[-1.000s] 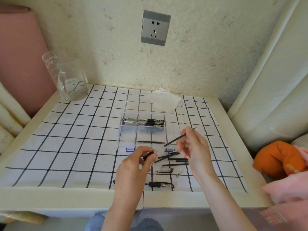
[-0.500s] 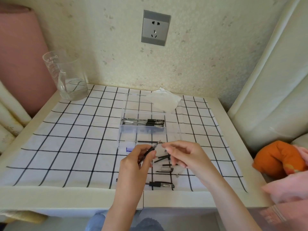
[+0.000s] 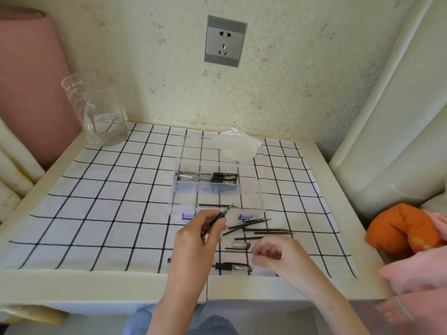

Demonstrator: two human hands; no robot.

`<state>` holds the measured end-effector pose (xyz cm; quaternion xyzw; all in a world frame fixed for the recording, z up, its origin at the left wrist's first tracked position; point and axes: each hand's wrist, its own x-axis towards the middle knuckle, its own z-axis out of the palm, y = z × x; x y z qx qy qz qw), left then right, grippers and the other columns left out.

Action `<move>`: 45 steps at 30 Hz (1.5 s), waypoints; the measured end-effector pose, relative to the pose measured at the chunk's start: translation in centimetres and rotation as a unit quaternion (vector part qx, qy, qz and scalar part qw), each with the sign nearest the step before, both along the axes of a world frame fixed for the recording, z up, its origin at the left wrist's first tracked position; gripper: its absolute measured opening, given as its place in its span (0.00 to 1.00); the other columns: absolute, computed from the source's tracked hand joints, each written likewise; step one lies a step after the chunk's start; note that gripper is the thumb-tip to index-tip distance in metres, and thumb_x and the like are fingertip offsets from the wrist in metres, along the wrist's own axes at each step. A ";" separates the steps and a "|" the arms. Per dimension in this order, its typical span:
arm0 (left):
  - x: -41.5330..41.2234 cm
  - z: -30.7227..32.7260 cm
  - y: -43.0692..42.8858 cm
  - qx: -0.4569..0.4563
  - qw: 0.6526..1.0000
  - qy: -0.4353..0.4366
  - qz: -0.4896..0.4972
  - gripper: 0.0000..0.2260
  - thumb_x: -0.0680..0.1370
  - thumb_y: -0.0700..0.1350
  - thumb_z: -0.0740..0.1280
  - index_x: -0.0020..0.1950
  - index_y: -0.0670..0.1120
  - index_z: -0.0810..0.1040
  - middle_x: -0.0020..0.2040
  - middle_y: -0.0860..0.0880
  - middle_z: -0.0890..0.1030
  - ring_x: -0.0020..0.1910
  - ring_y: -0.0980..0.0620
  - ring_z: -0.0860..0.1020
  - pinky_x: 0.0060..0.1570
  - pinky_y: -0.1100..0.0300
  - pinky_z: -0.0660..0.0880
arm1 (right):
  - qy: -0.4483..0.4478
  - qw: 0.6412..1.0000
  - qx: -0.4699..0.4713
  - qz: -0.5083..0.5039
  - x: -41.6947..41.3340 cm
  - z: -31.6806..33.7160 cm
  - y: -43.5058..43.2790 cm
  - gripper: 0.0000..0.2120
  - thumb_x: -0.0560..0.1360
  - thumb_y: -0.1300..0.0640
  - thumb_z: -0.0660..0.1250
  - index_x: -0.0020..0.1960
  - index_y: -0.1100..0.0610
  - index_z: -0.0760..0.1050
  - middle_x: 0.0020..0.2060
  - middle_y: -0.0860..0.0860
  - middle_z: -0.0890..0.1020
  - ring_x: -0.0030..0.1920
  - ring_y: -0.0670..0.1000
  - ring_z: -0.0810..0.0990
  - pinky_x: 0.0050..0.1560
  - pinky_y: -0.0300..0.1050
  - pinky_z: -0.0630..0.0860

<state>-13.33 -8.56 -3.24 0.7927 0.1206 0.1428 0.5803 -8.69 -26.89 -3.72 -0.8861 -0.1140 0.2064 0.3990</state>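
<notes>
Black pen (image 3: 217,220) in left hand (image 3: 193,240)

On my feed right now I've got two bare hands, the left hand (image 3: 193,240) and the right hand (image 3: 275,256). Behind them the left forearm (image 3: 176,301) and the right forearm (image 3: 321,293) run uncovered all the way down to the bottom edge of my picture. Low between the arms I'm picking up blue trousers (image 3: 215,325), denim by the look, paler on the left knee and darker on the right.
</notes>
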 end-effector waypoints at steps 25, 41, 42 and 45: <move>0.0 0.0 -0.1 0.001 1.000 -0.013 -0.019 0.05 0.76 0.44 0.66 0.47 0.54 0.77 0.37 0.58 0.82 0.35 0.58 0.78 0.37 0.71 0.73 | 0.063 0.960 0.264 -0.076 2.4 3.7 5.3 0.03 0.71 0.56 0.71 0.44 0.52 0.83 0.28 0.41 0.76 0.26 0.39 0.71 0.29 0.29 0.64; 0.0 0.1 -0.3 0.006 0.999 -0.027 -0.027 0.07 0.75 0.44 0.66 0.47 0.57 0.76 0.40 0.61 0.81 0.35 0.57 0.78 0.37 0.68 0.74 | 0.117 0.936 0.318 -0.096 1.7 2.4 6.1 0.14 0.62 0.44 0.75 0.39 0.54 0.81 0.30 0.51 0.74 0.30 0.48 0.65 0.27 0.38 0.59; 0.0 0.1 -0.3 0.008 0.999 -0.028 -0.028 0.07 0.75 0.44 0.66 0.47 0.57 0.76 0.40 0.61 0.81 0.35 0.57 0.78 0.37 0.67 0.74 | 0.118 0.937 0.313 -0.103 1.6 2.2 6.2 0.16 0.60 0.42 0.75 0.38 0.54 0.80 0.31 0.53 0.74 0.29 0.48 0.65 0.27 0.38 0.59; 0.1 0.0 -0.2 0.008 0.999 -0.026 -0.026 0.06 0.75 0.44 0.66 0.47 0.56 0.76 0.40 0.61 0.81 0.35 0.57 0.79 0.38 0.67 0.75 | 0.124 0.927 0.336 -0.112 1.4 2.1 6.2 0.21 0.60 0.42 0.75 0.48 0.53 0.80 0.34 0.49 0.78 0.30 0.46 0.69 0.27 0.38 0.61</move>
